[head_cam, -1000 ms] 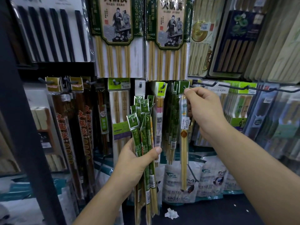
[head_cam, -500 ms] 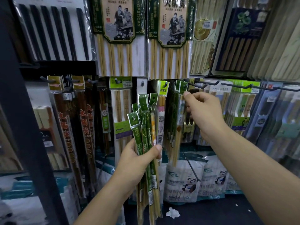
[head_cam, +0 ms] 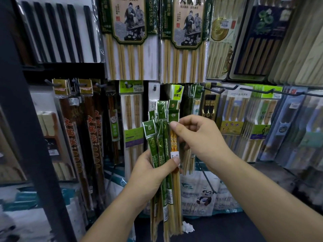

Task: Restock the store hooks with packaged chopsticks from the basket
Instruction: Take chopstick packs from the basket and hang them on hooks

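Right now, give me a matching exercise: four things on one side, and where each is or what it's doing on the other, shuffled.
Things:
1. left hand
2. right hand
3. black chopsticks
4. panda bag

Place or state:
A. top left corner
B. grips the green bundle
C. low down, right of the bundle
D. pinches one pack near its top

Pairs: 1-B, 2-D, 3-A, 4-C

A dark post (head_cam: 24,119) stands left of the left hand (head_cam: 148,173); panda-printed bags (head_cam: 201,194) lie below the right hand (head_cam: 201,137), crumpled white paper (head_cam: 187,227) lower still.
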